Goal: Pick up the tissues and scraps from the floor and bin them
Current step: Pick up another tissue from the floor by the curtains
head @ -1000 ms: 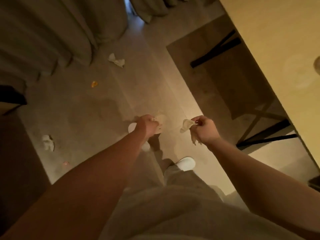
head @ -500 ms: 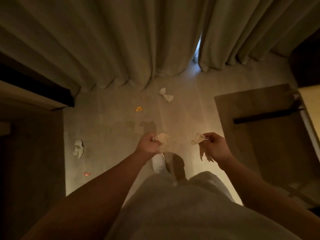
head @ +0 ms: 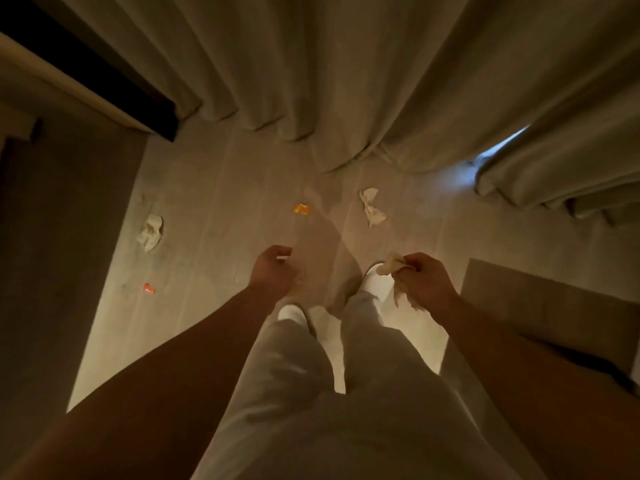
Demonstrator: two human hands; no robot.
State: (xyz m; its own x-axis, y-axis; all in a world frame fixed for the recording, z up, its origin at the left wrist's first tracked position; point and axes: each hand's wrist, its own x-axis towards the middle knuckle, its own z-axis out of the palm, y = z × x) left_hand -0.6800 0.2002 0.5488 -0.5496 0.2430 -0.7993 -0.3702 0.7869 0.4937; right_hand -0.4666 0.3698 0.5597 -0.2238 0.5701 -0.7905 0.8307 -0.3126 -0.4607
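Note:
My right hand [head: 427, 282] pinches a crumpled tissue [head: 390, 264], and a loose end of it hangs under the palm. My left hand [head: 273, 271] is curled, back up, over a tissue; only a pale bit shows at the fingers. On the pale floor ahead lie a twisted white tissue [head: 372, 207] to the right, an orange scrap [head: 301, 208] straight in front, a crumpled tissue [head: 150, 230] at the left and a small red scrap [head: 148, 289] nearer to me on the left. No bin is in view.
Long curtains [head: 346, 81] hang down to the floor along the far side. A dark piece of furniture [head: 52, 237] borders the floor on the left. A brown mat [head: 554, 306] lies at the right. My legs and white slippers [head: 375, 284] stand between my hands.
The view has swung left and forward towards the curtains, and the table has left the frame. My left hand has turned back-up, hiding most of its tissue. The right hand keeps its tissue.

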